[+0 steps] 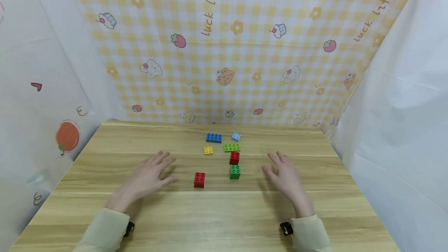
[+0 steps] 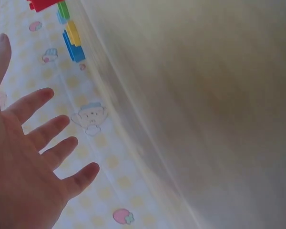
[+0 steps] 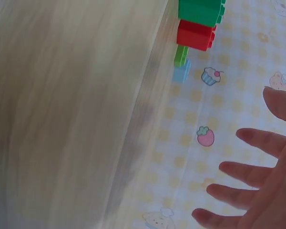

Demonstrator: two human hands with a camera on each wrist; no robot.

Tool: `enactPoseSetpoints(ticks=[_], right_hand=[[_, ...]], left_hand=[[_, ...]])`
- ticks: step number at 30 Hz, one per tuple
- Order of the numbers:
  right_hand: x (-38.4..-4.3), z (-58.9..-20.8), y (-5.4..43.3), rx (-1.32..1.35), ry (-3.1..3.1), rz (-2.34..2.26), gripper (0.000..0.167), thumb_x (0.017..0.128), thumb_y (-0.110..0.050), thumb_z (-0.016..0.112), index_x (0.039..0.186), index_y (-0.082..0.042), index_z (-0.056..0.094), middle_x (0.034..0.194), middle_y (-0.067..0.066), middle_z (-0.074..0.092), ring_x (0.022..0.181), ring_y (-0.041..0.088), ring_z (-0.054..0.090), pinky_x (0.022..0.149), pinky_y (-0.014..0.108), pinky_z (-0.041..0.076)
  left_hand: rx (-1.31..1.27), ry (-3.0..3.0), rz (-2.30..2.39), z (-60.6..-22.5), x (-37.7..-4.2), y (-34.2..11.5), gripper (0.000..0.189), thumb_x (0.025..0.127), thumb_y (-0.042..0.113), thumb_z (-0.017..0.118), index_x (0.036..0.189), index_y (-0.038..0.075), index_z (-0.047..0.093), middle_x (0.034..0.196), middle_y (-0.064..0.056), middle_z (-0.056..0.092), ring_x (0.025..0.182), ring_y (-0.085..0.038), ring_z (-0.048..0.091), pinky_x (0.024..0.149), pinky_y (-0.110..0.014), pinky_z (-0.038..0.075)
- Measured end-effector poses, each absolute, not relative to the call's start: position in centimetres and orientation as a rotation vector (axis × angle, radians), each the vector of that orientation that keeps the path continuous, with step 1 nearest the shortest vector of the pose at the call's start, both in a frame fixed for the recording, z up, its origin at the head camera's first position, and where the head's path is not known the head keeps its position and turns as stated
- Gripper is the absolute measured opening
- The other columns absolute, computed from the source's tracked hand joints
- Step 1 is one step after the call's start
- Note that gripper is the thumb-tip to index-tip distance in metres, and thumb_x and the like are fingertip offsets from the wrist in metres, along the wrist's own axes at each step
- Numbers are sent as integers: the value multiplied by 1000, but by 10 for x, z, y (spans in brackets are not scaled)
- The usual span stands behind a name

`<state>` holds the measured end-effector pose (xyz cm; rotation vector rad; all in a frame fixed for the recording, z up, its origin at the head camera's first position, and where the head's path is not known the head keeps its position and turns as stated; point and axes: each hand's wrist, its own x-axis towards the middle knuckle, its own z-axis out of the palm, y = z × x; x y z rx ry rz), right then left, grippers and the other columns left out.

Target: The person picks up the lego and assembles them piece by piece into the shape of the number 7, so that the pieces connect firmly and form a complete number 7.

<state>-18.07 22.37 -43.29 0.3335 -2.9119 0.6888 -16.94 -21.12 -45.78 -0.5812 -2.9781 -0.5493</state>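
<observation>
Several toy building bricks stand apart on the wooden table between two empty hands. My left hand point(image 1: 148, 178) has its fingers spread, left of a red brick point(image 1: 199, 180). To the right, my right hand point(image 1: 284, 176) spreads its fingers beside a green brick point(image 1: 235, 172). Just behind the green one sits a second red brick point(image 1: 234, 158). Farther back are a flat lime-green brick point(image 1: 232, 148), a small yellow brick point(image 1: 208, 150), a long blue brick point(image 1: 214, 138) and a light blue brick point(image 1: 236, 137). Both wrist views show loosely extended fingers holding nothing.
The wooden table point(image 1: 217, 221) ends at a yellow checked cloth point(image 1: 241, 57) hanging behind it. White cloth hangs along the left side point(image 1: 38, 69) and the right side point(image 1: 402, 127). Each sleeve has a dark device at the cuff.
</observation>
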Motion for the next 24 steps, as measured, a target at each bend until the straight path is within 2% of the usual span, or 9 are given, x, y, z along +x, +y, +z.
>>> enactPoseSetpoints(ticks=[8, 15, 24], right_hand=[[-184, -437, 209, 413, -2948, 830, 56, 96, -32, 63, 142, -2, 49, 147, 30, 35, 133, 50, 34, 104, 65, 29], [-189, -442, 198, 434, -2993, 937, 59, 95, -34, 64, 144, -6, 47, 150, 24, 35, 136, 45, 33, 107, 62, 27], [-196, -444, 183, 451, -2975, 1016, 54, 92, -28, 70, 140, -9, 53, 141, 13, 51, 129, 35, 46, 104, 56, 36]], left_hand=[[-651, -2989, -573, -459, -175, -190, 70, 87, 59, 64, 138, 12, 55, 148, -16, 43, 139, -41, 30, 108, -65, 21], [-673, -3023, -678, -457, -176, -175, 67, 84, 56, 69, 135, 14, 59, 141, -13, 51, 131, -38, 43, 105, -59, 33], [-648, -3095, -852, -455, -181, -162, 66, 81, 54, 74, 134, 18, 59, 134, -1, 58, 124, -25, 53, 102, -49, 41]])
